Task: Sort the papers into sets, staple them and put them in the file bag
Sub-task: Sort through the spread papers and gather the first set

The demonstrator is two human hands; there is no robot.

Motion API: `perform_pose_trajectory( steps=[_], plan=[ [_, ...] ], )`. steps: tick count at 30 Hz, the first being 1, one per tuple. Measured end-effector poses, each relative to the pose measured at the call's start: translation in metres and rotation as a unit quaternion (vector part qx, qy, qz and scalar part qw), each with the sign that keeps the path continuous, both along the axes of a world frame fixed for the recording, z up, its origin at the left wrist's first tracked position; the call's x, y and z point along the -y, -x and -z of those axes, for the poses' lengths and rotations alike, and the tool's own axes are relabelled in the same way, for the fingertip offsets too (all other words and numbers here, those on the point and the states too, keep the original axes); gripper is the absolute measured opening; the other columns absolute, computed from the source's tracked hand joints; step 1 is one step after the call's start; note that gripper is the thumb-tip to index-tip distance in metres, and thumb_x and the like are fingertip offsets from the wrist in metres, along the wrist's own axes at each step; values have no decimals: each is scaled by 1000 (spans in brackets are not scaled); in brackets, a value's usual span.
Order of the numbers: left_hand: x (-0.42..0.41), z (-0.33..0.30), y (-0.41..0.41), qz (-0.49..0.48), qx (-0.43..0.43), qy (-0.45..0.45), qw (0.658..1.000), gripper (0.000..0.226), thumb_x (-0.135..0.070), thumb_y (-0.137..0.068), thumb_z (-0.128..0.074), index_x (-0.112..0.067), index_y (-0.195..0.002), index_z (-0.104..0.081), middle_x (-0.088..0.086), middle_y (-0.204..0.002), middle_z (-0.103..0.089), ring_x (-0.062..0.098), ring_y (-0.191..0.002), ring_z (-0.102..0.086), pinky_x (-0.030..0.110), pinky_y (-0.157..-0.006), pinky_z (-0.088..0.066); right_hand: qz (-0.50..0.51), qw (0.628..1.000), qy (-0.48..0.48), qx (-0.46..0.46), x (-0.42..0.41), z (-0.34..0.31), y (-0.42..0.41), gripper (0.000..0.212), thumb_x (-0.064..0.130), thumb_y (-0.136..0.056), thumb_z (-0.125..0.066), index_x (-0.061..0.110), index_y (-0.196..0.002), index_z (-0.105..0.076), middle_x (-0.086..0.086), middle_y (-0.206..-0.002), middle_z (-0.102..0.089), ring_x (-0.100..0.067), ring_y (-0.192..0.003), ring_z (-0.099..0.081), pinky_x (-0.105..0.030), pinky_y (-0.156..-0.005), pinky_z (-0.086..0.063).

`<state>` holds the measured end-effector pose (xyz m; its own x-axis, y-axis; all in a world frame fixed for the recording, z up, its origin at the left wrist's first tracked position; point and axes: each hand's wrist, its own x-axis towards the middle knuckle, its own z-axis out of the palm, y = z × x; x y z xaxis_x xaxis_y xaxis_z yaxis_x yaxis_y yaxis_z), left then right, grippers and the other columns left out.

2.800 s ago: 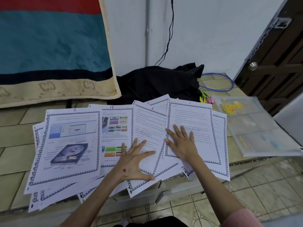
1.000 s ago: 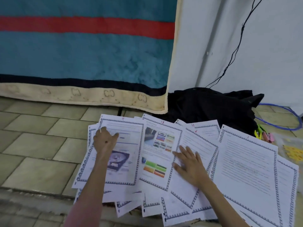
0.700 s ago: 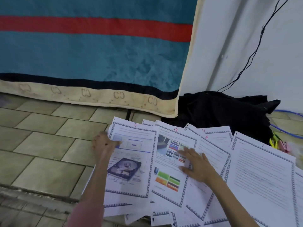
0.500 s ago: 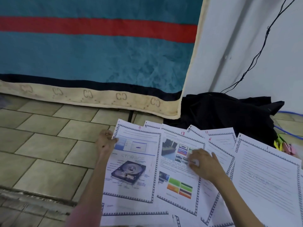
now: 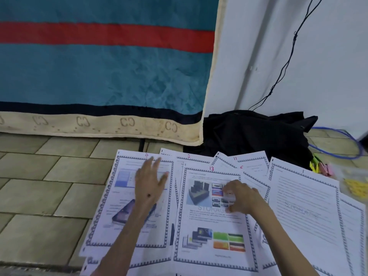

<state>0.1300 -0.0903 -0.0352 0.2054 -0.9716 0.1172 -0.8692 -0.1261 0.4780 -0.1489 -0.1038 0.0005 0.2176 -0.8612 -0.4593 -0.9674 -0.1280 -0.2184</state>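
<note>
Several numbered papers (image 5: 298,206) lay fanned so we could read them: our left hand (image 5: 148,186) flat on sheet 4 (image 5: 111,206), right hand (image 5: 242,198) curled, pinching sheet 13 (image 5: 211,226).

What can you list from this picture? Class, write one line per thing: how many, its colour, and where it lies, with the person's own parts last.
papers: many overlapping sheets, white with patterned borders and red handwritten numbers, fanned over the floor
tiled floor: one, greenish-beige, under the papers
mattress: one, teal with a red stripe and a cream edge, upright at the back left
wall: one, white, back right
black cable: one, running down the wall
black cloth: one heap, behind the papers
blue cable: one loop, far right on the floor
left hand: one, fingers straight, over page 4
right hand: one, fingers curled on page 13
</note>
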Motion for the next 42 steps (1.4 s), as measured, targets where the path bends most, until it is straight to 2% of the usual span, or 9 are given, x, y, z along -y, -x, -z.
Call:
perform_pose_trajectory(
  steps=[3,7,10,13,19,25,29,35,42],
  plan=[
    [-4,24,47,156,95,-106,978,91,-84,-66,8,-43,-146,-4,-10,-149,17,18,-143,15,54,-109,13,-10,1000,-8,10,15,0,1,33,30,-83,-63,33,-115,-59,3,-132,-48,-22,-125,-46,-40,-103,-39],
    [-7,44,54,151,171,-112,967,73,-79,-82,-11,-42,-142,-30,2,-153,-26,33,-141,-23,70,-100,-16,54,984,71,155,49,5,-6,29,5,-90,-48,12,-110,-68,-6,-122,-64,-24,-113,-58,-31,-96,-45],
    [-4,47,54,139,168,-96,971,68,-75,-84,-16,-43,-144,-22,1,-156,-20,32,-144,-15,70,-103,-10,34,968,130,212,76,19,-26,40,-3,-87,-42,10,-117,-65,-8,-125,-62,-28,-118,-54,-38,-100,-43],
    [-5,46,56,136,163,-89,973,72,-75,-80,-7,-46,-146,-2,-3,-159,4,27,-146,10,66,-107,6,20,979,138,151,91,31,-48,45,10,-92,-41,22,-133,-51,1,-140,-49,-30,-126,-37,-38,-104,-32],
    [-7,45,57,132,142,-93,977,78,-76,-74,-1,-46,-146,-5,-2,-159,3,26,-146,10,67,-107,7,20,991,119,57,111,30,-67,41,35,-96,-41,28,-136,-46,-8,-136,-42,-32,-125,-29,-42,-99,-25],
    [-8,44,58,124,115,-42,985,72,-72,-80,-16,-43,-146,-11,-1,-159,2,25,-147,7,67,-106,7,79,958,179,209,106,19,-65,16,39,-86,-63,31,-100,-67,4,-118,-57,-20,-121,-35,-36,-90,-20],
    [-12,42,59,132,143,5,981,74,-72,-80,-27,-40,-146,-20,2,-158,-11,31,-146,-7,71,-103,-3,141,912,233,308,98,8,-62,7,39,-81,-67,34,-84,-71,12,-84,-65,-8,-109,-50,-32,-83,-17],
    [-12,40,60,136,160,-9,978,75,-74,-79,-24,-41,-145,-19,2,-158,-12,31,-146,-9,72,-103,-3,0,921,381,89,104,-13,-66,17,34,-87,-60,28,-98,-71,2,-86,-59,-17,-107,-45,-37,-94,-10],
    [-10,42,60,134,159,-25,978,74,-74,-78,-28,-41,-144,-26,1,-158,-13,31,-145,-10,72,-102,-6,74,865,425,256,108,-39,-74,13,33,-88,-60,24,-89,-69,12,-80,-66,-11,-85,-48,-25,-78,-11]
  ],
)
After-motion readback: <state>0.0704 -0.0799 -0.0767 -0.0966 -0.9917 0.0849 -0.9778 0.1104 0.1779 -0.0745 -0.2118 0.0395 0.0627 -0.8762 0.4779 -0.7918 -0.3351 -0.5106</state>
